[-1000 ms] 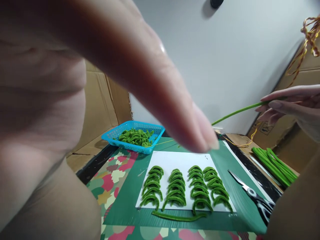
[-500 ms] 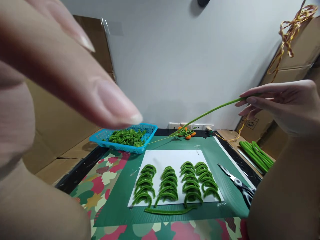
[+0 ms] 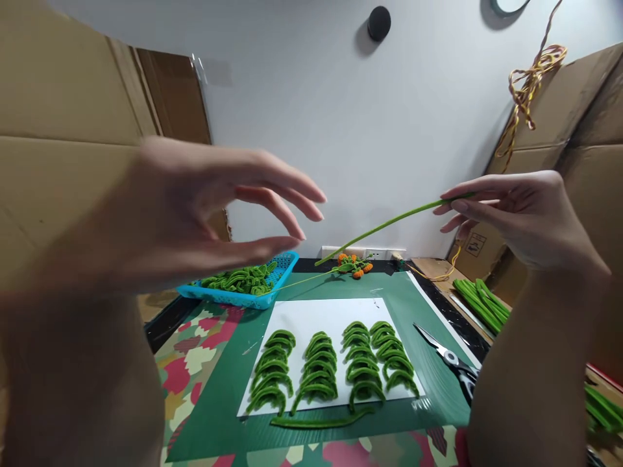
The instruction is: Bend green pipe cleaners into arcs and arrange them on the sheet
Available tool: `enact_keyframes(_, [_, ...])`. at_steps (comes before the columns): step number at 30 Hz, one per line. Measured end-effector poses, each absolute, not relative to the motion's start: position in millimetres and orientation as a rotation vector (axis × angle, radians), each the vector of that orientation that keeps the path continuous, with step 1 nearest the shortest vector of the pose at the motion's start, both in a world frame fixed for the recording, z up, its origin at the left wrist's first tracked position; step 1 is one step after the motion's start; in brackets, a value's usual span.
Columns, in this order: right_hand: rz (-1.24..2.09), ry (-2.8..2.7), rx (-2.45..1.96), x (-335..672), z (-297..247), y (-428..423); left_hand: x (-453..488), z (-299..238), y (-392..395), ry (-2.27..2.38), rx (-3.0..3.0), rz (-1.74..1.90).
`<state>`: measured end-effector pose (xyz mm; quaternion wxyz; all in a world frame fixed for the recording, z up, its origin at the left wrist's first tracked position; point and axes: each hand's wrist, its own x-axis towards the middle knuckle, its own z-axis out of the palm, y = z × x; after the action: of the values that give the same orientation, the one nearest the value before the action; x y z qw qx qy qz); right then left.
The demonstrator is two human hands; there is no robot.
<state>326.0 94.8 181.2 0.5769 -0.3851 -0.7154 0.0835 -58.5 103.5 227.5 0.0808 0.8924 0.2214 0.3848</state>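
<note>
My right hand (image 3: 516, 214) is raised at the right and pinches one end of a long green stem (image 3: 384, 225). The stem slants down to the left, and a thin wire carries on from it above the table. My left hand (image 3: 195, 207) hovers in the air at the left, fingers apart and curved, holding nothing. Its fingertips are a short way from the stem's lower end. Below lies a white sheet (image 3: 316, 310) with several rows of bent green pieces (image 3: 331, 370). One long green piece (image 3: 324, 420) lies along the sheet's front edge.
A blue basket (image 3: 243, 297) of green pieces stands at the back left. Scissors (image 3: 448, 359) lie right of the sheet on the green mat (image 3: 219, 415). A bundle of green stems (image 3: 479, 301) lies at the right. An orange flower sprig (image 3: 354, 264) rests at the back. Cardboard boxes (image 3: 73, 130) flank both sides.
My left hand has drawn back from right in front of the camera and now hovers lower with fingers spread. The right hand holding the stem has barely shifted. The view has tilted.
</note>
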Motion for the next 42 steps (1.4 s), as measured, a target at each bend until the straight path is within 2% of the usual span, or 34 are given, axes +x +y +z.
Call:
enact_keyframes(4, [0.178, -1.6, -0.8, 319.3, 183.4, 94.8, -48.7, 218.6, 137.5, 0.879, 2.844, 0.623])
enact_keyframes(6, [0.167, -1.559, -0.755, 317.7, 183.9, 94.1, -46.7, 211.0, 157.1, 1.006, 2.853, 0.497])
enact_keyframes(11, [0.15, -1.519, -0.749, 321.0, 182.5, 91.6, -43.3, 203.6, 177.0, 1.023, 2.766, 0.614])
enact_keyframes(15, [0.125, -1.505, -0.755, 324.0, 181.0, 91.9, -41.0, 205.9, 172.1, 1.053, 2.605, 0.575])
enact_keyframes(26, [0.056, -1.495, -0.704, 321.7, 181.5, 91.4, -44.1, 198.6, 186.3, 1.075, 2.727, 0.578])
enact_keyframes(35, [0.046, -1.492, -0.695, 320.9, 180.9, 94.2, -38.9, 199.5, 183.4, 1.012, 2.724, 0.855])
enact_keyframes(42, [0.084, -1.514, -0.655, 315.5, 183.2, 95.1, -38.3, 200.3, 183.0, 1.115, 2.667, 0.713])
